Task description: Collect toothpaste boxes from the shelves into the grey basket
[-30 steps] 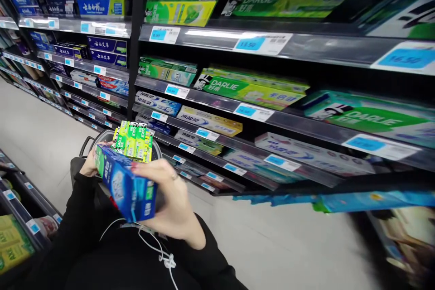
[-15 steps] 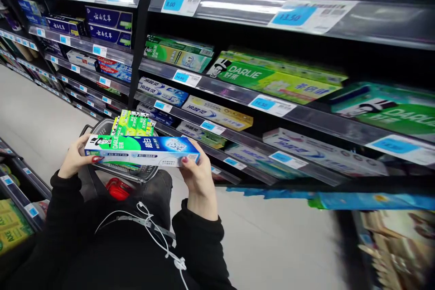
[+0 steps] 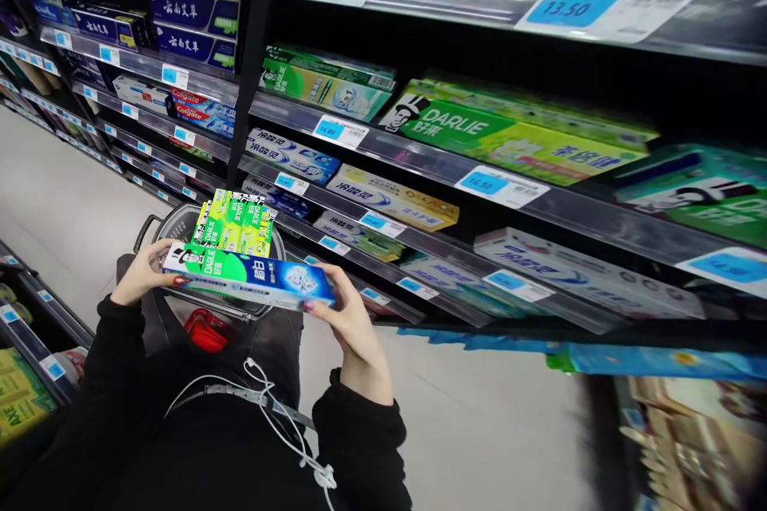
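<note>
A long toothpaste box (image 3: 252,275), green at one end and blue at the other with DARLIE lettering, is held level in front of me. My left hand (image 3: 144,273) grips its green and white end, thumb along the near side. Around the blue end my right hand (image 3: 347,315) is closed, thumb in front. Below and behind the box stands a grey shopping basket (image 3: 157,233), partly hidden by it. Several green and yellow Darlie boxes (image 3: 236,219) are stacked in the basket.
Shelves of toothpaste line the right, with a large Darlie box (image 3: 515,132) beneath a price label (image 3: 590,6). Colgate boxes (image 3: 200,108) sit on the shelves further left. A red object (image 3: 207,330) shows between my legs, and white earphone cable (image 3: 288,423) hangs over my front.
The blue end of the toothpaste box has tilted down, and the box sits slightly lower. My right hand has moved down with it. The view has shifted a little, making the right shelves look larger.
</note>
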Tool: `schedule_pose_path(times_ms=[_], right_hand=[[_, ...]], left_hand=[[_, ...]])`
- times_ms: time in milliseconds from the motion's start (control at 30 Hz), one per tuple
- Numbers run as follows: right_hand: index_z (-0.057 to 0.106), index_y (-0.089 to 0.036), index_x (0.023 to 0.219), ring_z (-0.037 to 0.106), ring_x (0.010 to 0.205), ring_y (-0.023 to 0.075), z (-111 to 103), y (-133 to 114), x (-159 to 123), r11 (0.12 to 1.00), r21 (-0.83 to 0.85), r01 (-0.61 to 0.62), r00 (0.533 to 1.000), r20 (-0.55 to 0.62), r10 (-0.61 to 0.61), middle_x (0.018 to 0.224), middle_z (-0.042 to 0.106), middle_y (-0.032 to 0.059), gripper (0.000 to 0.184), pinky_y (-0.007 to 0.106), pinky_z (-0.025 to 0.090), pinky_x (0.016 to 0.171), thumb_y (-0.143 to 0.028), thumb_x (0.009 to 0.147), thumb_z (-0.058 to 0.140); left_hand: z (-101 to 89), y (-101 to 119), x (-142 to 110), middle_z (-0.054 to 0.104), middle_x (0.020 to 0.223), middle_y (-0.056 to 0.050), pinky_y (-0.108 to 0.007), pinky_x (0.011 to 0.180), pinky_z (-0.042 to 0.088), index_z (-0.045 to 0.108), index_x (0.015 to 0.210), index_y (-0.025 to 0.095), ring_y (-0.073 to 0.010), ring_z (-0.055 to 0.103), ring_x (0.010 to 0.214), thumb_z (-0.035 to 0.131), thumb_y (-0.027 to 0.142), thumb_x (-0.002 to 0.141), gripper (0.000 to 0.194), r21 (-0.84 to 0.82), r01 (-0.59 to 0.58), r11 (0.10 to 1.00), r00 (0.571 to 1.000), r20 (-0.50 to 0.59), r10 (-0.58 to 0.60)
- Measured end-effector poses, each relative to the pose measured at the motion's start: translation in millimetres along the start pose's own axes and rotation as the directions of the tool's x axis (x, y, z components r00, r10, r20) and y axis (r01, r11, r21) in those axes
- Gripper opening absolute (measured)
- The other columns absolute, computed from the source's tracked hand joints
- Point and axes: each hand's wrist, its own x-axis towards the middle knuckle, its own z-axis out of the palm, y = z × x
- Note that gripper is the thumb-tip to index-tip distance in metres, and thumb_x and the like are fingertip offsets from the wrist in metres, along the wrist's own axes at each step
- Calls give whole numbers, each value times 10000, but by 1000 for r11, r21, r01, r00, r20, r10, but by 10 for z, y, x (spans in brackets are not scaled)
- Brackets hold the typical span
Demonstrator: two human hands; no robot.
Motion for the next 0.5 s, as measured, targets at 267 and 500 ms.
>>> schedule_pose_path(times_ms=[267, 500], right_hand=[[497, -243, 1114, 587, 1031, 269, -188, 381, 872, 924, -323, 204, 969, 198, -144, 1100, 594, 72, 634, 384, 509, 847, -462, 612, 816], [510, -220, 1026, 597, 931, 252, -183, 721, 1998, 866, -456, 203, 972, 197, -124, 988, 610, 38, 615, 412, 484, 865, -402, 519, 806]], left_hand=[[-230, -417, 1019, 644, 1133, -107, -341, 860, 537, 589, 1124, 125, -226, 635, 971, 853, 252, 475, 712, 200, -129, 971, 979, 182, 93], [-315, -650, 2130, 663, 997, -62, -348, 772, 548, 605, 1030, 144, -191, 656, 765, 825, 152, 371, 695, 355, -114, 928, 989, 128, 72]])
